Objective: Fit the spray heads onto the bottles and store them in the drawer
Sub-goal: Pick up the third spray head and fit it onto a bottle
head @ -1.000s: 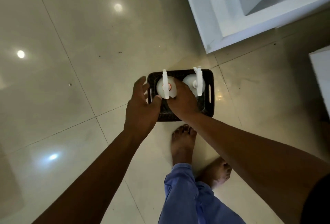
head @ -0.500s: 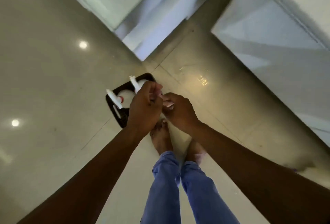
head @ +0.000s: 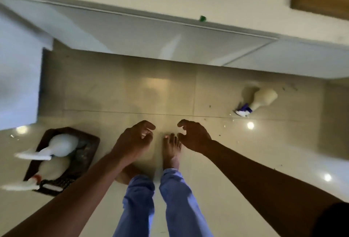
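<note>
- Both hands, left [head: 133, 141] and right [head: 194, 135], have left the tray [head: 88, 153] at eight o'clock; I see them empty, fingers curled.
- Two spray bottles [head: 63, 145] sit fitted in it; a third bottle [head: 261, 99] lies at two o'clock, likely next.

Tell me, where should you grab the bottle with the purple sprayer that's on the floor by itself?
Probably by the narrow neck just behind the purple spray head. The bottle seems to lean with its wide body away from the person and the head nearest, so the right hand, now empty, could come down from above and wrap the neck.
</note>
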